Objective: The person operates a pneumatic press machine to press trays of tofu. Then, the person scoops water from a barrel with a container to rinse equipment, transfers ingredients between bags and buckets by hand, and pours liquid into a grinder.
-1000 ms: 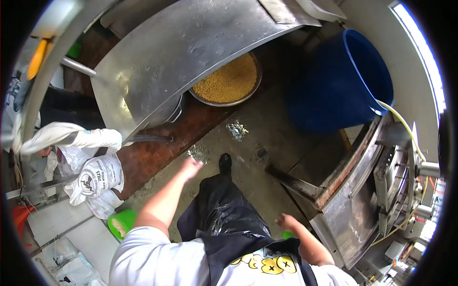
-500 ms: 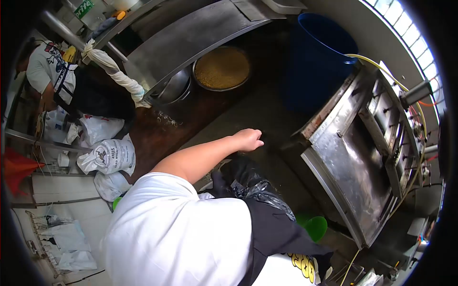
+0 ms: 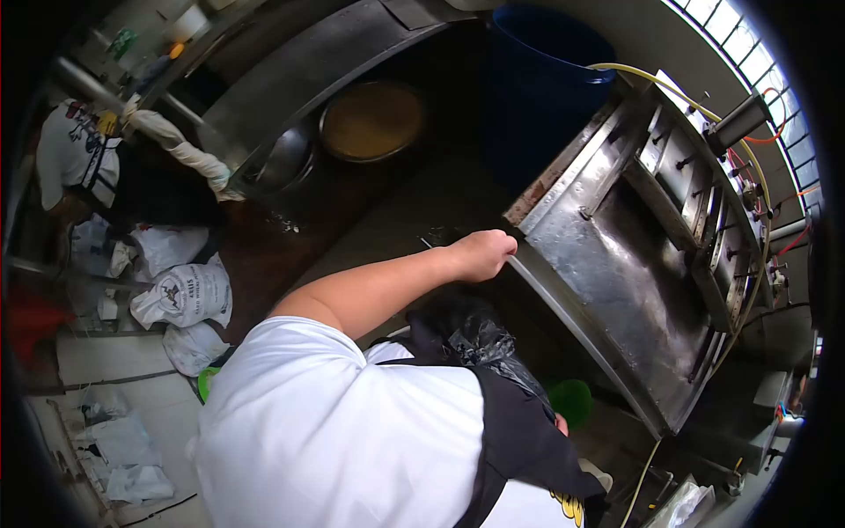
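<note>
My left hand is closed in a fist beside the near corner of the metal worktable; what it holds, if anything, is hidden. Only a small part of my right hand shows, past the black apron, next to a round green object. Its fingers are mostly hidden. A crumpled black plastic bag lies against my front, below my left forearm.
A blue barrel stands behind the worktable, with a yellow hose passing over. A wide pan of yellowish-brown contents and a metal bowl sit left of it. White sacks and another person are at left.
My left hand has moved right to the worktable's corner, still closed. The surroundings have shifted left in view. Part of my right hand has come into sight by the green object.
</note>
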Available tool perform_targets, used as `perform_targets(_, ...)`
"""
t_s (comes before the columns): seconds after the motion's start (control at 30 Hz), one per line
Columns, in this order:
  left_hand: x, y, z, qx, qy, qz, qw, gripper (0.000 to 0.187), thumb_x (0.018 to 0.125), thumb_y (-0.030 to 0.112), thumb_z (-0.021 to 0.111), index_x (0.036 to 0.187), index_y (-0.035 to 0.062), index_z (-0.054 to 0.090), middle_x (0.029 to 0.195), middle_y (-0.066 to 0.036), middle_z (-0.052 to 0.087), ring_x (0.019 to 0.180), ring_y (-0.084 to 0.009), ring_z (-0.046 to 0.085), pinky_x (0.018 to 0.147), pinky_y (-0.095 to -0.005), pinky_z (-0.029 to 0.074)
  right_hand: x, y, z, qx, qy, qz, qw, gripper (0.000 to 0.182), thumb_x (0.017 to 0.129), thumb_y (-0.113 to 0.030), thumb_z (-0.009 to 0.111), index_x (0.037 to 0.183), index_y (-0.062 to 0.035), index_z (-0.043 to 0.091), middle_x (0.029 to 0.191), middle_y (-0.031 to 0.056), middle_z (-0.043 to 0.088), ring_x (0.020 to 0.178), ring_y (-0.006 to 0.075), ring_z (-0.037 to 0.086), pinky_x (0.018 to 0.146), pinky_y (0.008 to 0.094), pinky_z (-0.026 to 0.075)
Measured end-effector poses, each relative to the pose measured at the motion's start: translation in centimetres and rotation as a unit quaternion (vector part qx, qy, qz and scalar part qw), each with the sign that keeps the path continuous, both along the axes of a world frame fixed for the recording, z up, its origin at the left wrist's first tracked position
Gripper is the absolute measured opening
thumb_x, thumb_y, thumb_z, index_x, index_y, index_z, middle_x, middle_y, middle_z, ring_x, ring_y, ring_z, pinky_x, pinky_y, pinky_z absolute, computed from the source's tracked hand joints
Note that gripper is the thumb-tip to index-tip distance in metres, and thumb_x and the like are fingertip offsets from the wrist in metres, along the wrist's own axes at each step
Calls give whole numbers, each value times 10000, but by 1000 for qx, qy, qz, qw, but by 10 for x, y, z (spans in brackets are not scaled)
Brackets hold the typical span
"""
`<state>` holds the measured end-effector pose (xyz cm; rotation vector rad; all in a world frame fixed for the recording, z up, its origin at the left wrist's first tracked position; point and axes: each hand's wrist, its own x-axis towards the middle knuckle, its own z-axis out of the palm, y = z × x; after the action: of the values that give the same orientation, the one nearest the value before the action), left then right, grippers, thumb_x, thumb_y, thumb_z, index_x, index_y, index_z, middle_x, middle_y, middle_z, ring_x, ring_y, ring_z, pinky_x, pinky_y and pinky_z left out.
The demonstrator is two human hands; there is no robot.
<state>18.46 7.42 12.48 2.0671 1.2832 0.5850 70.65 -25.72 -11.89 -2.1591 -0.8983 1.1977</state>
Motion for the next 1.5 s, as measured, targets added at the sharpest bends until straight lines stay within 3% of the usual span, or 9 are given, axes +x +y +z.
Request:
perform_targets(0.03,11,13,-2,-2,-6,-6,1000,196,991,164,633,1119,22,677,1028,-208,709,1082,-386,656,929,-472,535,-56,57,118,11,5,-36,999,316,1040,-224,653,1256,6,659,941,54,694,737,106,655,636,264,526)
perform_targets(0.3,136,133,-14,19,-37,45,998,260,1041,295,603,1043,49,687,942,-222,717,912,-440,684,800,-515,534,5,138,186,61,-62,18,996,212,1039,-106,605,1211,-12,685,866,69,716,616,114,637,558,283,517)
perform_targets(0.4,169,164,-11,158,17,-73,985,272,967,317,711,985,46,732,1079,-150,719,1130,-382,620,964,-500,498,13,150,197,100,-90,-25,991,207,1036,-216,642,1108,-43,729,734,55,701,634,105,656,613,295,537)
perform_targets(0.67,216,186,-40,3,173,-86,981,456,918,324,762,1217,-8,669,1319,-237,613,1249,-445,543,1055,-528,470,43,244,217,150,-189,126,962,258,982,-271,669,1087,-56,765,1051,169,762,1003,364,727,885,435,576)
perform_targets(0.77,236,170,-38,-178,327,-88,924,954,942,490,725,1627,2,275,1703,-343,101,1586,-517,102,1266,-626,184,72,281,207,167,-187,194,948,255,990,-291,648,1076,-77,757,1046,164,754,1006,371,712,896,465,567)
perform_targets(0.87,257,157,-34,-176,372,-72,908,1075,924,531,733,1651,-24,168,1718,-332,21,1599,-504,11,1269,-633,156,116,327,214,166,-215,224,936,254,993,-294,638,1080,-85,753,1049,171,750,1021,376,704,905,475,561)
perform_targets(1.23,330,149,-55,-292,391,110,866,1403,818,761,717,1633,-91,-43,1723,-300,-124,1585,-503,-141,1244,-698,95,392,539,302,405,-463,113,781,171,951,-239,660,925,-71,644,903,187,665,898,412,664,817,498,554)
perform_targets(1.37,340,146,-75,-291,375,191,859,1506,756,845,693,1626,-80,-115,1719,-286,-180,1579,-473,-214,1230,-713,20,570,644,374,345,-699,-52,624,437,997,-358,593,1289,-33,605,1293,229,632,1160,429,621,1007,522,518)
perform_targets(1.5,358,145,-71,-284,353,248,856,1496,759,798,727,1630,-74,-120,1725,-263,-193,1583,-424,-245,1249,-654,-64,708,723,395,158,-653,22,740,482,1060,-456,482,1378,-118,614,1414,218,599,1304,397,578,1096,517,465)
